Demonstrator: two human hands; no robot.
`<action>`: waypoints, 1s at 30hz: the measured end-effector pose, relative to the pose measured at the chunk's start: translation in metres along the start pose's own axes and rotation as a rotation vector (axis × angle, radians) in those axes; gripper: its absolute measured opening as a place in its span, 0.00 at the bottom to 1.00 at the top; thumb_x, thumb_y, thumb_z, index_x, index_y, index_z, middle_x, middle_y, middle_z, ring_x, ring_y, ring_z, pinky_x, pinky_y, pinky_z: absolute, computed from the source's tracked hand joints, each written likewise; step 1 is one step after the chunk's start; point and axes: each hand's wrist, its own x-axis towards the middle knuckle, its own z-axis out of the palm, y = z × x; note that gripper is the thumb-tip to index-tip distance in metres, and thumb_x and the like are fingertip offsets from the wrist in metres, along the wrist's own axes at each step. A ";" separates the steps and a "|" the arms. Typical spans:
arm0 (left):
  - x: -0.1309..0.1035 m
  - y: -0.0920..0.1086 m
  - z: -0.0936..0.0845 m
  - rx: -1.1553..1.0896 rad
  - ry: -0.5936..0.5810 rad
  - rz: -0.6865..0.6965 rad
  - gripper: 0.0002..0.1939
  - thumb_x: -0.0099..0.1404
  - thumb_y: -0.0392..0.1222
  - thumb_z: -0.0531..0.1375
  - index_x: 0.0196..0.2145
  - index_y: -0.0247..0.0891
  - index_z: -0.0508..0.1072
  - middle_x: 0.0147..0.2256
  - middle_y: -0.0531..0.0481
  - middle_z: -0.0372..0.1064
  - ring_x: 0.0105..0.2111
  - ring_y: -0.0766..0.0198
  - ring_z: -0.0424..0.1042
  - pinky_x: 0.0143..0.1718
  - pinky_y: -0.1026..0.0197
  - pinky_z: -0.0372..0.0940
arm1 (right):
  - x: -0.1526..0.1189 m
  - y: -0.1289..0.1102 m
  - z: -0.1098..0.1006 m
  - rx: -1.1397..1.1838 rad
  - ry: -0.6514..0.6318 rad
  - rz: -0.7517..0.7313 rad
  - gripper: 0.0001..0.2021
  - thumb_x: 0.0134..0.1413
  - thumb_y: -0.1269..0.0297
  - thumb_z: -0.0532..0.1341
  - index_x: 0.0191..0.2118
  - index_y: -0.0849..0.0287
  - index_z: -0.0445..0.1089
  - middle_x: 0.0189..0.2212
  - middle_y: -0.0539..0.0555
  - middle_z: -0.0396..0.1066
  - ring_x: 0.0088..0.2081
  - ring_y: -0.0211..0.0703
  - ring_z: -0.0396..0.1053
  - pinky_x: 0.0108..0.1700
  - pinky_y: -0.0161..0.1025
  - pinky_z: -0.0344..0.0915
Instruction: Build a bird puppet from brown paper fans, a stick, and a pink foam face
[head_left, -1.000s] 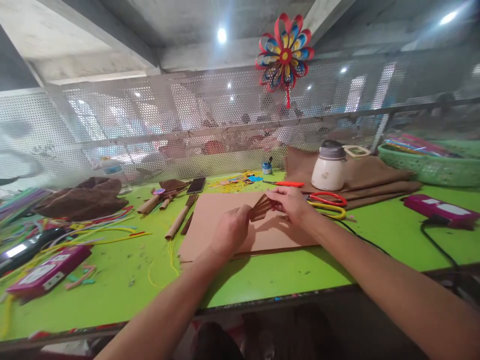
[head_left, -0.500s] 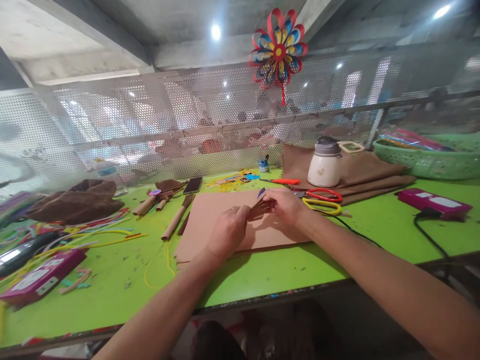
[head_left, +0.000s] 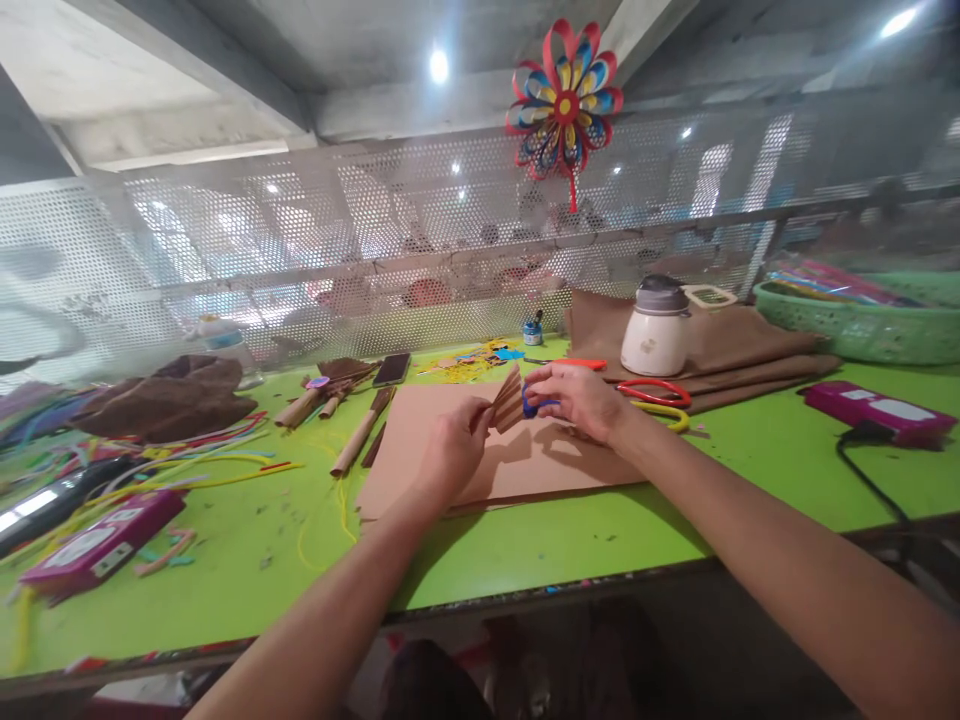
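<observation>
My left hand (head_left: pixel 455 450) pinches the lower end of a small piece of pleated brown paper (head_left: pixel 508 402), whose folds fan out upward to the right. Just right of it, my right hand (head_left: pixel 585 402) has its fingers curled loosely around a small blue object (head_left: pixel 531 401). Its exact kind is hard to make out, as the fingers partly cover it. Both hands are above a stack of flat brown paper sheets (head_left: pixel 409 440) on the green table. Past the right wrist lie scissors with red and yellow handles (head_left: pixel 656 392).
A white flask (head_left: pixel 654 340) stands by folded brown material (head_left: pixel 750 345); a green basket (head_left: pixel 885 325) is far right. Paper rolls (head_left: pixel 360 435), a phone (head_left: pixel 391 369), coloured strips and a magenta device (head_left: pixel 105 540) lie left. A perforated screen (head_left: pixel 300 260) runs along the back.
The hands have drawn slightly apart. The pleated paper now stands more upright in the left hand, and the right fingers have come off it, showing more of the blue object.
</observation>
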 end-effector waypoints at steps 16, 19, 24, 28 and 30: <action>-0.002 0.008 -0.005 -0.009 -0.040 -0.054 0.10 0.67 0.37 0.53 0.34 0.37 0.75 0.30 0.49 0.76 0.28 0.65 0.72 0.29 0.66 0.61 | -0.009 0.013 0.015 -0.185 -0.207 -0.097 0.12 0.40 0.58 0.71 0.26 0.62 0.75 0.22 0.51 0.73 0.25 0.35 0.67 0.31 0.37 0.63; -0.002 0.010 -0.004 0.005 -0.055 -0.052 0.10 0.67 0.36 0.53 0.36 0.37 0.75 0.30 0.50 0.76 0.27 0.65 0.72 0.28 0.66 0.60 | -0.008 0.015 0.015 -0.171 -0.199 -0.088 0.13 0.40 0.57 0.71 0.25 0.62 0.75 0.22 0.51 0.73 0.25 0.36 0.67 0.32 0.37 0.64; -0.004 0.010 -0.002 0.058 -0.053 -0.041 0.09 0.66 0.36 0.54 0.36 0.36 0.74 0.29 0.48 0.76 0.26 0.64 0.72 0.27 0.65 0.59 | -0.007 0.017 0.016 -0.163 -0.199 -0.075 0.14 0.39 0.55 0.72 0.26 0.62 0.74 0.23 0.52 0.74 0.25 0.35 0.68 0.32 0.37 0.64; -0.007 0.012 -0.001 0.087 -0.056 -0.016 0.07 0.65 0.36 0.55 0.37 0.37 0.73 0.29 0.48 0.76 0.26 0.63 0.73 0.28 0.65 0.60 | -0.007 0.018 0.016 -0.155 -0.178 -0.070 0.17 0.38 0.53 0.72 0.25 0.63 0.74 0.21 0.52 0.73 0.24 0.35 0.67 0.31 0.37 0.64; -0.007 0.014 -0.001 0.091 -0.059 -0.011 0.07 0.66 0.36 0.55 0.36 0.37 0.73 0.28 0.49 0.76 0.27 0.63 0.74 0.28 0.65 0.60 | -0.006 0.018 0.016 -0.141 -0.175 -0.065 0.18 0.37 0.52 0.73 0.25 0.63 0.74 0.21 0.52 0.73 0.24 0.36 0.68 0.32 0.37 0.64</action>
